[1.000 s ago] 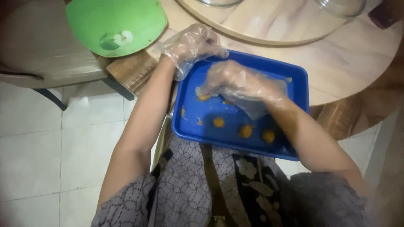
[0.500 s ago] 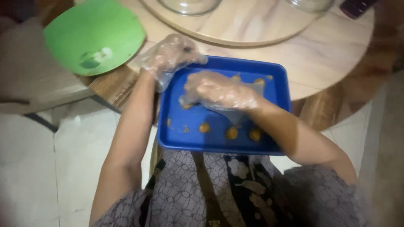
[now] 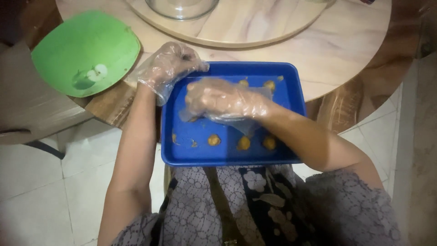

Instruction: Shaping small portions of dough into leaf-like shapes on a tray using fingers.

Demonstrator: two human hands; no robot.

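A blue rectangular tray [image 3: 293, 116] rests half on the round table's edge, above my lap. Several small orange-yellow food lumps [image 3: 243, 143] lie on it, in a row near me and at the far side. Both hands wear thin clear plastic gloves. My left hand [image 3: 170, 66] grips the tray's far left corner. Palm down with fingers curled, my right hand [image 3: 218, 98] hovers over the tray's left middle. What is under that hand is hidden.
A green plate [image 3: 86, 52] with a small white bit lies on the table at the left. A round wooden turntable [image 3: 255, 27] carries a glass bowl [image 3: 182, 7] at the back. The marble-look table [image 3: 350, 50] curves right; a chair seat [image 3: 27, 109] and a tiled floor are at the left.
My right hand has shifted a little to the left inside the tray. My left hand stays on the tray's corner. The view has moved slightly.
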